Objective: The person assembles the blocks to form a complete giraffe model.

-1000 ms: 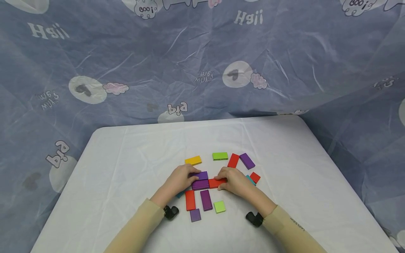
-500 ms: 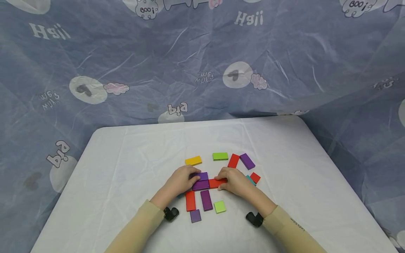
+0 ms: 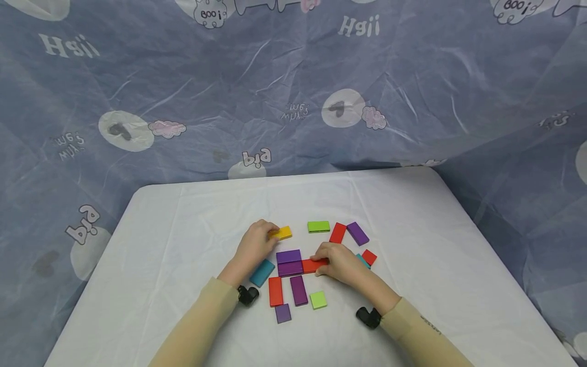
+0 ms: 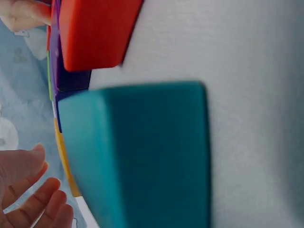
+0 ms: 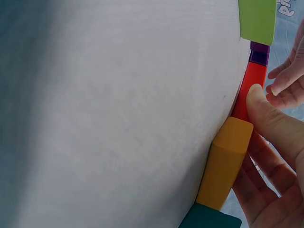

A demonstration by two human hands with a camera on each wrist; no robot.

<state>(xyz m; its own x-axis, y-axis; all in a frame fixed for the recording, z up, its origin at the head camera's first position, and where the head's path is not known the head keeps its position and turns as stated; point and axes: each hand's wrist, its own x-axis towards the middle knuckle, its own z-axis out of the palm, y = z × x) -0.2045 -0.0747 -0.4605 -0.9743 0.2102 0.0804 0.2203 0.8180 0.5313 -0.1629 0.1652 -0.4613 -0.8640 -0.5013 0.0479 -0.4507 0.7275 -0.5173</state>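
Observation:
My left hand (image 3: 256, 243) is at the left end of a yellow block (image 3: 284, 232). In the left wrist view its thumb and fingers stand apart, with no block seen between them. My right hand (image 3: 338, 260) pinches a red block (image 3: 311, 266) lying on the table, its thumb (image 5: 257, 97) against the near side. That red block meets the right end of the front one of two purple blocks (image 3: 290, 268) lying side by side. Beneath the left wrist is a teal block (image 3: 262, 273). An orange block (image 5: 223, 161) by the right hand is hidden in the head view.
In front lie a red block (image 3: 275, 291), a purple block (image 3: 299, 290), a small purple block (image 3: 283, 313) and a light green one (image 3: 318, 300). Farther back are a green block (image 3: 318, 227), a red (image 3: 338, 233) and a purple one (image 3: 357, 233) on the white table (image 3: 206, 214).
My left hand has left the pair of purple blocks and moved away from me to the yellow block, uncovering the teal block. The right hand stays on the red block.

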